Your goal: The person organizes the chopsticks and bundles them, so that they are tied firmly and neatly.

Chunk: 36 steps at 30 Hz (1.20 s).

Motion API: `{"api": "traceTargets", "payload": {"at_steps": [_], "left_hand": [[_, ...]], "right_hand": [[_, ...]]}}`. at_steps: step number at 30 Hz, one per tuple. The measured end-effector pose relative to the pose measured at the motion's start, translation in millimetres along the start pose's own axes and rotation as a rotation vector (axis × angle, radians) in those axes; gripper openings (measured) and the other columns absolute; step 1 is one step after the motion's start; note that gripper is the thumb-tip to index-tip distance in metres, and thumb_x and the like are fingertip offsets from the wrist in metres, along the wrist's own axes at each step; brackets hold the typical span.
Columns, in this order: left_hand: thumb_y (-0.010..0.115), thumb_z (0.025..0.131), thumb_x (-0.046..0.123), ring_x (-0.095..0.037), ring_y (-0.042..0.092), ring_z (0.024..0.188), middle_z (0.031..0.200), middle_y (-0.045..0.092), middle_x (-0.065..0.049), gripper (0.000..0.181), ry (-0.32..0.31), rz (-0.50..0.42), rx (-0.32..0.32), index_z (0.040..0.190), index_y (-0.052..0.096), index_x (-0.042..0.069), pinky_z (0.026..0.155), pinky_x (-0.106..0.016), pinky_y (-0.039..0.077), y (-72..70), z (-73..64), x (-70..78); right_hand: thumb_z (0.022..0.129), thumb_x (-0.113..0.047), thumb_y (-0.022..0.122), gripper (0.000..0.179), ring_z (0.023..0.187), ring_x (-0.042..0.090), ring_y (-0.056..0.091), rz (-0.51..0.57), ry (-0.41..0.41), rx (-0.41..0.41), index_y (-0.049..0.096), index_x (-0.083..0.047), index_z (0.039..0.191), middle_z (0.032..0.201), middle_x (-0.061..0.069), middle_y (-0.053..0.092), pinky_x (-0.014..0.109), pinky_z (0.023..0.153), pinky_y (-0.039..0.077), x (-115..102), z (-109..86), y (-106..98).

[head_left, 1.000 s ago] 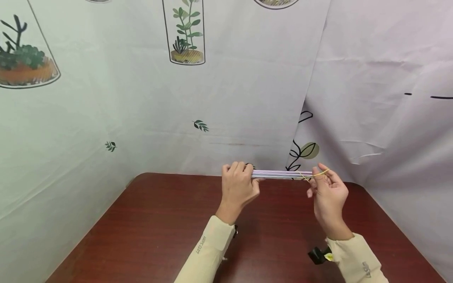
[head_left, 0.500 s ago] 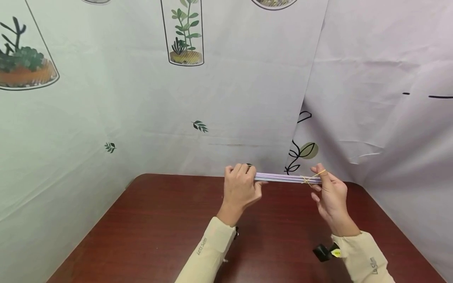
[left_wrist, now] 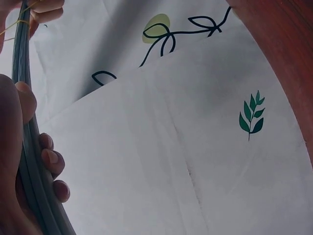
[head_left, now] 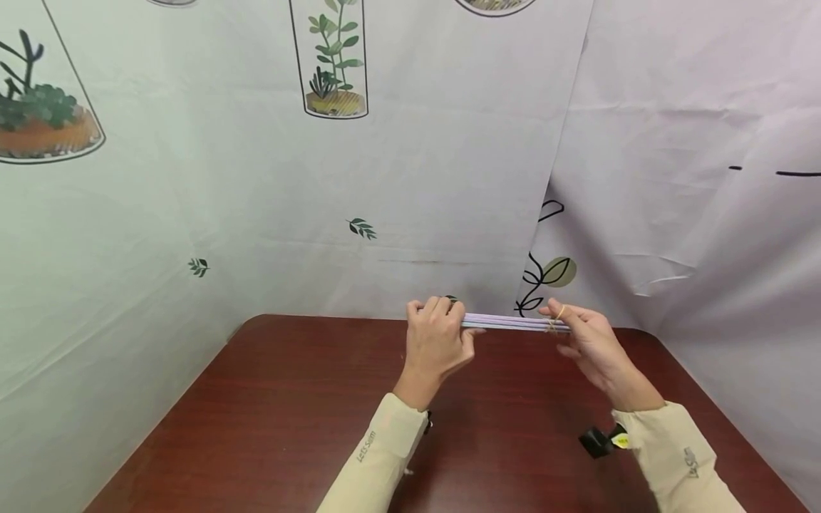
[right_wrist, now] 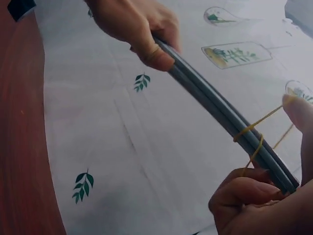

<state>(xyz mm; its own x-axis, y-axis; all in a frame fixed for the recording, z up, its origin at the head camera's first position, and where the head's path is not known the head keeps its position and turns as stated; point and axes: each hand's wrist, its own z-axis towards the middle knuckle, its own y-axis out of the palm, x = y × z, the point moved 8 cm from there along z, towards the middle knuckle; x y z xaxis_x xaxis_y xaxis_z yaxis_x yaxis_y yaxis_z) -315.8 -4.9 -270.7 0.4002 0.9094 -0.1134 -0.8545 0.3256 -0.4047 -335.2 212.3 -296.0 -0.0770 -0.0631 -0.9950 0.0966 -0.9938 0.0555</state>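
Observation:
My left hand [head_left: 437, 340] grips a bundle of thin, straight lilac and bluish sticks [head_left: 503, 322], held level above the table's far part. In the left wrist view its thumb lies along the bundle [left_wrist: 25, 63], with fingertips showing on the other side. A thin yellow rubber band [right_wrist: 261, 121] crosses round the bundle near its right end. My right hand [head_left: 593, 353] has one loop stretched over its thumb, while its other fingers curl beside the stick ends in the right wrist view. Part of the band is hidden behind those fingers.
The dark red-brown table [head_left: 288, 427] stretches below both hands. White cloth [head_left: 417, 178] with printed plants hangs behind and at both sides. A black wrist camera [head_left: 596, 442] sits by the right cuff.
The rubber band's stretched loop has grown shorter and now sits closer round the bundle. My right hand has moved left and tilted inward. The left hand stays nearly still.

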Motion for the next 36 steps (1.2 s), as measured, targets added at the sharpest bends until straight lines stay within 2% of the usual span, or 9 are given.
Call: {"api": "traceTargets", "payload": {"at_steps": [8, 14, 19, 22, 26, 28, 30, 32, 36], "left_hand": [[0.070, 0.068, 0.034, -0.016, 0.056, 0.071, 0.071, 0.059, 0.003, 0.020, -0.004, -0.011, -0.049, 0.069, 0.058, 0.018, 0.073, -0.044, 0.039, 2.2, -0.7, -0.3], [0.068, 0.068, 0.030, -0.016, 0.057, 0.073, 0.073, 0.059, 0.003, 0.015, 0.005, -0.009, -0.036, 0.071, 0.060, 0.018, 0.072, -0.045, 0.039, 2.2, -0.8, 0.8], [0.068, 0.066, 0.032, -0.017, 0.056, 0.070, 0.072, 0.058, 0.003, 0.016, 0.009, 0.010, -0.016, 0.072, 0.060, 0.019, 0.071, -0.044, 0.040, -0.7, 1.3, 0.4], [0.069, 0.067, 0.035, -0.017, 0.055, 0.069, 0.070, 0.056, 0.004, 0.020, 0.006, 0.007, -0.015, 0.071, 0.060, 0.019, 0.071, -0.044, 0.040, -0.9, 1.1, 0.2], [0.070, 0.067, 0.037, -0.017, 0.054, 0.068, 0.068, 0.055, 0.004, 0.021, 0.004, 0.017, -0.023, 0.071, 0.060, 0.018, 0.071, -0.044, 0.040, 0.0, 0.9, 0.0], [0.069, 0.067, 0.037, -0.016, 0.054, 0.067, 0.068, 0.055, 0.004, 0.021, 0.004, 0.018, -0.024, 0.071, 0.060, 0.018, 0.070, -0.044, 0.040, 0.8, 0.6, -0.1], [0.069, 0.068, 0.038, -0.016, 0.054, 0.067, 0.069, 0.055, 0.004, 0.022, 0.003, 0.016, -0.031, 0.071, 0.059, 0.018, 0.071, -0.043, 0.040, 1.3, 0.6, -0.2], [0.069, 0.070, 0.040, -0.017, 0.055, 0.067, 0.069, 0.055, 0.004, 0.024, -0.002, 0.014, -0.033, 0.071, 0.058, 0.018, 0.070, -0.043, 0.040, 1.7, 0.7, -1.0], [0.071, 0.070, 0.041, -0.018, 0.055, 0.067, 0.070, 0.056, 0.003, 0.026, -0.016, 0.017, -0.020, 0.070, 0.058, 0.018, 0.069, -0.043, 0.039, 0.2, 1.3, -3.4]], "right_hand": [[0.106, -0.026, 0.048, 0.030, 0.091, 0.007, 0.060, -0.062, -0.013, -0.284, 0.076, -0.025, 0.098, 0.101, -0.009, 0.068, 0.032, 0.075, 0.044, -4.1, 4.4, 9.8], [0.104, -0.028, 0.051, 0.027, 0.100, 0.003, 0.059, -0.276, -0.097, -0.234, 0.078, -0.025, 0.101, 0.108, -0.015, 0.068, 0.030, 0.079, 0.048, -12.5, 6.2, 3.1], [0.101, -0.024, 0.057, 0.028, 0.096, 0.001, 0.063, -0.527, -0.246, -0.166, 0.075, -0.004, 0.110, 0.102, -0.014, 0.071, 0.023, 0.079, 0.049, -31.0, 1.1, 5.3], [0.098, -0.016, 0.063, 0.023, 0.092, 0.001, 0.060, -0.620, -0.388, -0.103, 0.074, 0.002, 0.106, 0.099, -0.010, 0.070, 0.018, 0.075, 0.047, -42.2, -4.6, 7.4], [0.089, -0.008, 0.073, 0.010, 0.085, 0.002, 0.057, -0.716, -0.608, 0.021, 0.077, -0.002, 0.096, 0.094, -0.005, 0.066, 0.015, 0.070, 0.044, -55.1, -16.7, 11.1], [0.086, -0.012, 0.077, 0.008, 0.087, 0.003, 0.055, -0.777, -0.732, 0.087, 0.079, -0.007, 0.092, 0.094, -0.003, 0.065, 0.017, 0.080, 0.036, -59.9, -25.4, 15.4], [0.088, -0.027, 0.076, 0.016, 0.090, 0.011, 0.053, -0.861, -0.894, 0.147, 0.079, -0.011, 0.088, 0.095, -0.001, 0.066, 0.038, 0.090, 0.028, -62.8, -35.6, 23.4], [0.091, -0.038, 0.071, 0.028, 0.089, 0.021, 0.054, -0.936, -1.086, 0.196, 0.079, -0.012, 0.085, 0.095, 0.002, 0.067, 0.054, 0.084, 0.024, -63.1, -46.9, 34.4], [0.098, -0.037, 0.062, 0.038, 0.086, 0.034, 0.059, -0.955, -1.479, 0.265, 0.077, -0.008, 0.078, 0.089, 0.007, 0.070, 0.058, 0.077, 0.028, -52.3, -69.6, 53.7]]}}
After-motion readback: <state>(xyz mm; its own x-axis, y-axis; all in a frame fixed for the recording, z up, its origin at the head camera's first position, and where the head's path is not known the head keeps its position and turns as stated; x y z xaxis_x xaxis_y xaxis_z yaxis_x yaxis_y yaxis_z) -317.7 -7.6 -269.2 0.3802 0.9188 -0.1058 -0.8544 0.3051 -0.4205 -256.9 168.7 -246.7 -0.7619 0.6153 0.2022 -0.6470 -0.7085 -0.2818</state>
